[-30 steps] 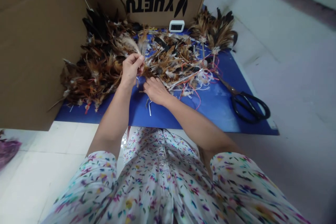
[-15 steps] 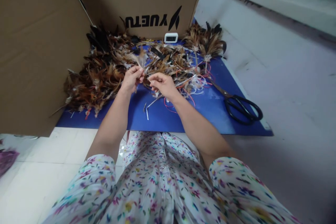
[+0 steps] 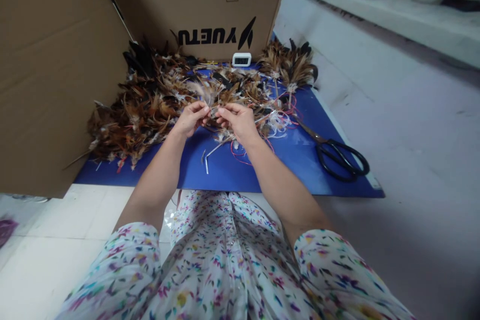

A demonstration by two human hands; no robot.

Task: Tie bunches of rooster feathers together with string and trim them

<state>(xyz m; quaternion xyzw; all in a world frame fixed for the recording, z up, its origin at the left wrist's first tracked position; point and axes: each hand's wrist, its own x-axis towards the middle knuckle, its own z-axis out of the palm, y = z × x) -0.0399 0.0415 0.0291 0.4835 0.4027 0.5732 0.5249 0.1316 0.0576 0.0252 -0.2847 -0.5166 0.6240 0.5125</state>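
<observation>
Both hands pinched up close over a blue board (image 3: pixel 232 177) absolutely loaded with feathers
Left hand (image 3: pixel 193 119) has a pale, wispy feather (image 3: pixel 204 92) between thumb and fingers; right hand (image 3: pixel 238 120) is pinched just beside it, too small to tell on what. Big brown feather pile (image 3: pixel 137 107) on the left, tied-looking feather bunches (image 3: pixel 290 65) back right, little white digital display (image 3: pixel 242 59) against the upside-down YUETU cardboard (image 3: pixel 210 10). Black-handled scissors (image 3: pixel 343 159) lie on the right, near some pink string (image 3: pixel 240 159).
</observation>
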